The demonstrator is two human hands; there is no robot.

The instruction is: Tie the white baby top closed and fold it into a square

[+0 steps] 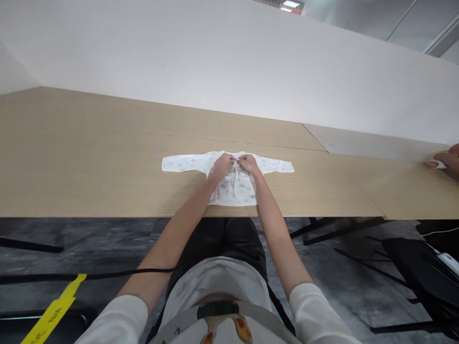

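Note:
A small white baby shirt (226, 192) with a faint printed pattern lies flat on the wooden table, its sleeves spread to both sides and its hem toward me. At the neckline, my left hand (223, 165) pinches the fabric left of the front opening. My right hand (248, 164) does the same just to the right, fingertips close to the left ones. Thin white string-like bits show between the fingers, too small to make out clearly. My hands and forearms hide parts of the shirt's chest and sides.
The table (89, 167) runs wide to both sides, with a white partition (201, 57) behind it. At the far right, another person's hand (448, 160) holds something white. A black chair (412, 267) stands below right. A black cable with a yellow tag (53, 310) crosses the lower left.

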